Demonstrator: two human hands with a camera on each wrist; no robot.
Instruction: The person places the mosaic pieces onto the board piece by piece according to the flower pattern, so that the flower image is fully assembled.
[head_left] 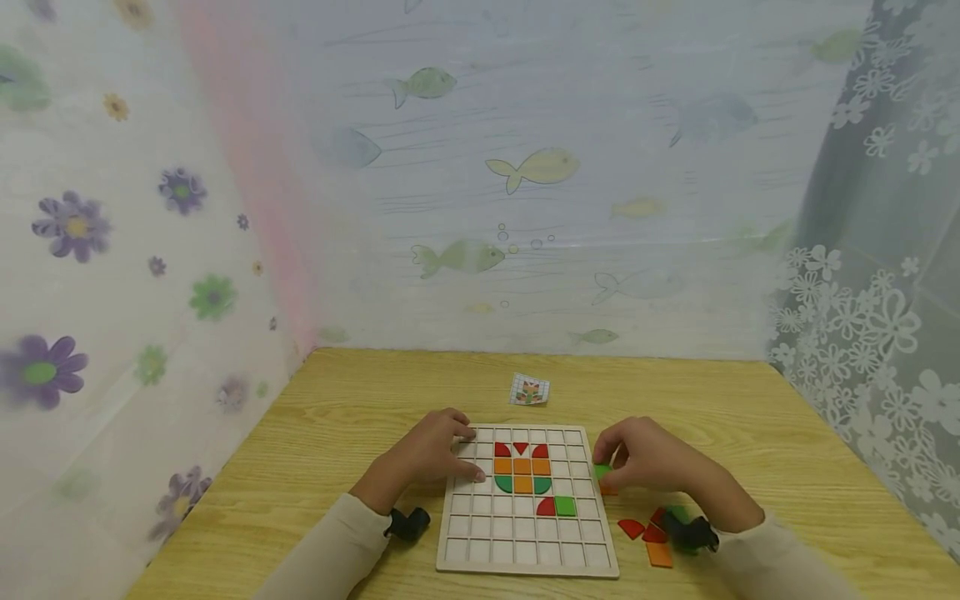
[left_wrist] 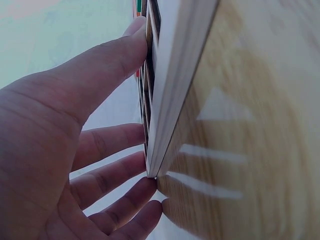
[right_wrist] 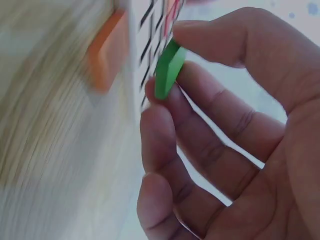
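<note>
A white gridded puzzle board (head_left: 528, 571) lies on the table. My left hand (head_left: 431, 446) rests on its left edge, the thumb (left_wrist: 125, 52) on the grid and the fingers loosely spread along the far corner. At the board's right edge my right hand (head_left: 645, 454) pinches a green tile (right_wrist: 169, 67) between thumb and fingers. Below that hand, an orange tile (right_wrist: 107, 52) lies beside the board. On the grid, red pieces stand above a row of orange squares (head_left: 522, 467), with dark green quarter-rounds under them. Lower down, a red quarter-round (head_left: 547, 506) adjoins a light green square (head_left: 565, 506).
Loose tiles lie right of the board, among them a red quarter-round (head_left: 632, 528) and an orange square (head_left: 659, 555); green ones are partly hidden by the right wrist camera (head_left: 690, 533). A small pattern card (head_left: 530, 388) lies beyond the board. Patterned curtains surround the table.
</note>
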